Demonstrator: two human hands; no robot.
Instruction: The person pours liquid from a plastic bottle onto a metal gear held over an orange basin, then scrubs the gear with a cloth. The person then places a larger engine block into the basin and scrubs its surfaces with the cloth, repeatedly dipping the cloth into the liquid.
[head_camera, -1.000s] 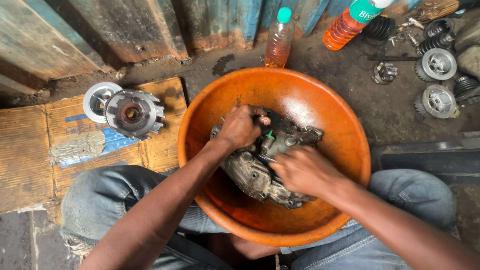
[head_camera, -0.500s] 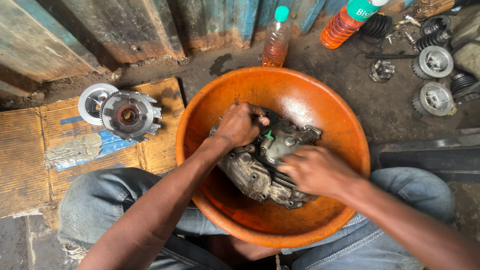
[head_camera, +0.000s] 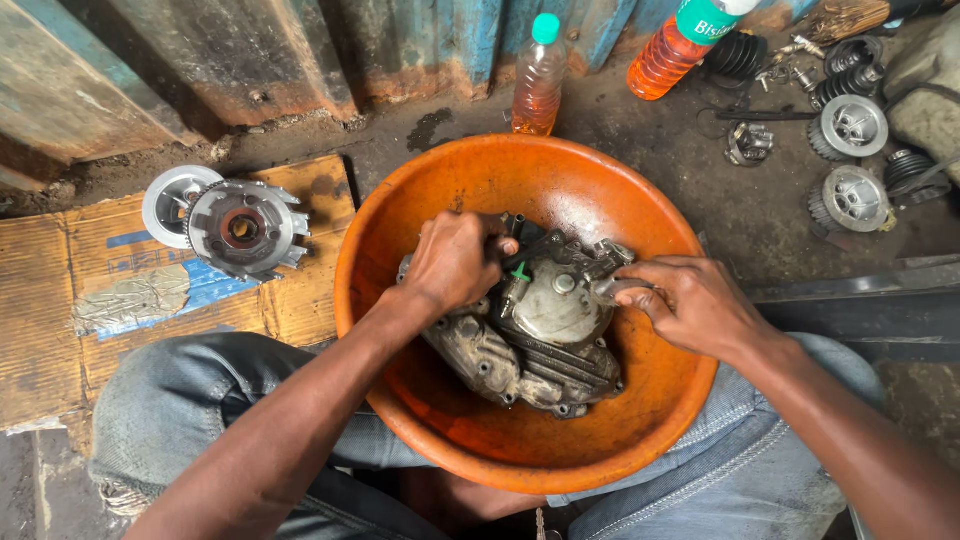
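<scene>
lying in the orange basin (head_camera: 640, 200), greasy engine casing (head_camera: 545, 345). left hand (head_camera: 455, 262) fingers curling tight round something dark at its top, right hand (head_camera: 690, 300) fingers pinching its edge. possibly slipping off under those oily fingers, tipping the lap-balanced basin.

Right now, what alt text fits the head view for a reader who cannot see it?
Both hands grip a grimy metal engine casing lying in an orange basin: left hand on its upper edge, right hand on its right side. A toothed clutch part sits on cardboard.
</scene>
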